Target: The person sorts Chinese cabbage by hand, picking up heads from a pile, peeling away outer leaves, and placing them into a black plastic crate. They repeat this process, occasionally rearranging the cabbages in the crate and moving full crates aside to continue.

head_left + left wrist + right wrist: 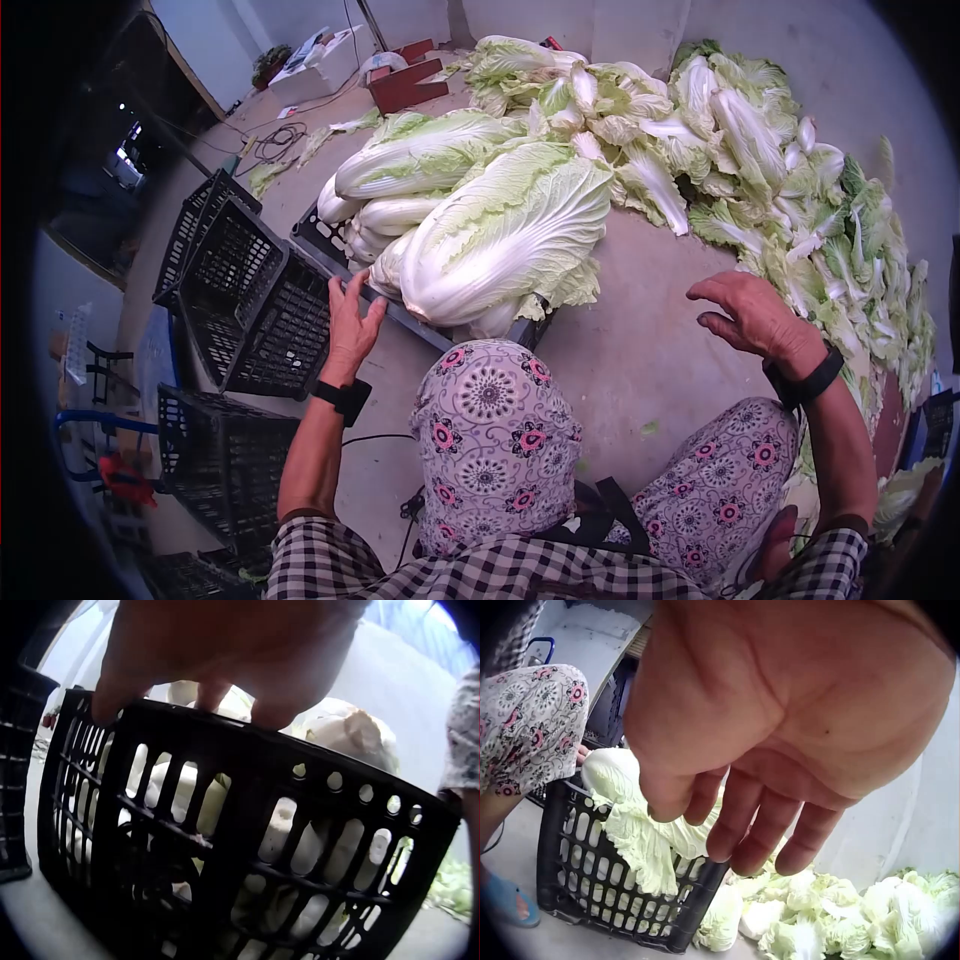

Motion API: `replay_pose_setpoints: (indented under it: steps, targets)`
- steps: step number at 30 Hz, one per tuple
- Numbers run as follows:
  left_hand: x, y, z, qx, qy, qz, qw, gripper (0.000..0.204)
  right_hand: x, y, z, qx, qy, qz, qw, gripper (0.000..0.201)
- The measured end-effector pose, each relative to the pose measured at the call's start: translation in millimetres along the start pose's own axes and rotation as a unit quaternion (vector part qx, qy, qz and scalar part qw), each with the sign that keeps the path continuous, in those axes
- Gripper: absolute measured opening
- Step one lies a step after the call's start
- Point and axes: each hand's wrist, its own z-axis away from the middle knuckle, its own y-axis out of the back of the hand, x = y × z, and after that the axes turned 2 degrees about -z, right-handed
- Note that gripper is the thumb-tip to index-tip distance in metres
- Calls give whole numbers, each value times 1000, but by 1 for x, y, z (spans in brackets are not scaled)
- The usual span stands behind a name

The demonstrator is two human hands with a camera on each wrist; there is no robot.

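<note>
Head view: the left hand (352, 322) is resting on the near rim of the black crate (322, 240), fingers curling over its edge and grasping it. The crate is sitting on the concrete floor, heaped with napa cabbages (500, 235). The right hand (752, 315) is hovering to the right of the crate, fingers relaxed, holding nothing. Loose trimmed leaves (850, 240) are lying beyond the crate, and empty black crates (235, 290) are stacking up at its left.
</note>
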Motion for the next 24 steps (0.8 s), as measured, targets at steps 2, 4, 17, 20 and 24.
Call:
replay_pose_setpoints:
  steps: [2,4,17,20,24]
  targets:
    - [-1,7,6,-3,-82,-160,984,57,-11,9,-11,14,21,2,1000,31]
    - [13,27,-2,3,-171,-259,951,61,-23,9,-27,21,45,0,999,32]
    - [-8,4,-43,-124,-253,-97,954,45,-102,-110,-137,36,217,85,972,21]
    - [-10,0,-41,-100,-262,-83,956,46,-108,-118,-136,50,183,127,974,14]
    - [-7,-1,-37,-97,-261,-82,957,46,-108,-116,-137,19,168,121,978,8]
